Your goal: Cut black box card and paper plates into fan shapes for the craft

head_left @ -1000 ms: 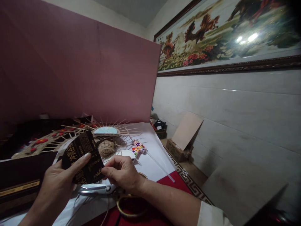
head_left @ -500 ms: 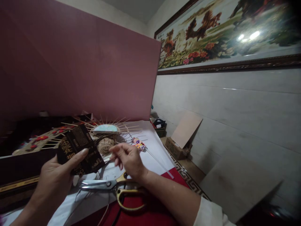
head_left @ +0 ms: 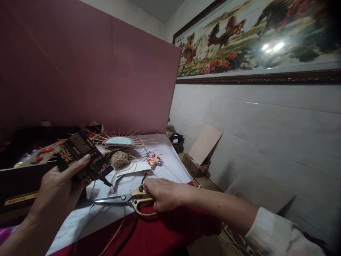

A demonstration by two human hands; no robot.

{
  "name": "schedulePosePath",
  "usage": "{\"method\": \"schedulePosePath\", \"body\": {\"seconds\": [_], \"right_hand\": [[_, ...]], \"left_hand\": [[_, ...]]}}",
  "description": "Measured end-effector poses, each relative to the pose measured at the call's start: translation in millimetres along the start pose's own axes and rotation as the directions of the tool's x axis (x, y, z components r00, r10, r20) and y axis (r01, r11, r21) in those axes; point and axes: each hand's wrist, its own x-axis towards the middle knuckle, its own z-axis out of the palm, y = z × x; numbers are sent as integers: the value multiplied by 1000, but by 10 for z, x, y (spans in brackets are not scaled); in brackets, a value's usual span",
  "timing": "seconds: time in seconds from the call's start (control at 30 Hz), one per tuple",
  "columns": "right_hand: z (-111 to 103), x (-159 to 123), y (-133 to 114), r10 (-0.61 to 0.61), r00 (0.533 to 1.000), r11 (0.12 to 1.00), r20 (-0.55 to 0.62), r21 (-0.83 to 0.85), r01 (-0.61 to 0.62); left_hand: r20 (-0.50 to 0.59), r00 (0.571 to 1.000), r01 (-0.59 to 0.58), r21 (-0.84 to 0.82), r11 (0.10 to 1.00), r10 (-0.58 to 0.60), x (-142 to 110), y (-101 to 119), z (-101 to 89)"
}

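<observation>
My left hand (head_left: pixel 60 188) is closed on a folded piece of black printed cardboard (head_left: pixel 89 160) with gold lettering, thumb on top. My right hand (head_left: pixel 165 193) has its fingers round the gold handles of a pair of scissors (head_left: pixel 125 199). The scissors' blades lie together and point left, below the cardboard. Just beyond the cardboard sits a ball of twine (head_left: pixel 119 159), beside a white curved sheet (head_left: pixel 135 168). Loose strands of twine (head_left: pixel 117 229) trail under the blades.
A pale-blue half-round piece with radiating sticks (head_left: pixel 118 141) stands at the back. A flower-patterned piece (head_left: pixel 153 160) lies to its right. A black box (head_left: pixel 26 193) is at left. A pink panel (head_left: pixel 119 78) rises behind; a cardboard box (head_left: pixel 193 165) stands on the right.
My right hand has moved from beside the twine ball down to the scissors and now grips their handles. The scissors' blades have come together. My left hand still holds the cardboard.
</observation>
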Motion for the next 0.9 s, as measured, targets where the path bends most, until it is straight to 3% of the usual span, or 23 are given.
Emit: {"method": "schedulePosePath", "body": {"seconds": [0.1,0.2,0.33,0.4,0.5,0.6,0.7,0.77,0.9], "right_hand": [[-153,4,37,-19,998,981,66,192,6],[-267,-108,105,6,986,881,165,465,-83],[-120,-336,155,63,976,603,208,772,-203],[37,-457,110,75,985,449,153,877,-170],[243,-626,-63,106,994,121,9,992,-22],[358,-714,-269,179,982,-53,-65,996,75],[441,-643,-382,145,985,-72,-91,992,102],[503,-526,-409,48,993,-69,-109,991,112],[580,-323,-483,31,988,51,-150,988,149]], "left_hand": [[30,999,-21,-4,1000,21,22,11,6],[61,998,-13,-12,1000,14,40,27,-22],[109,994,17,-29,999,-14,65,31,-60],[117,992,45,-40,998,-40,69,45,-64],[72,995,68,-77,995,-62,78,98,-73],[40,999,31,-129,991,-26,111,162,-104],[24,1000,12,-127,992,-9,147,209,-130],[-20,999,43,-119,992,-46,146,228,-123],[-64,989,129,-107,986,-137,74,244,-46]]}}
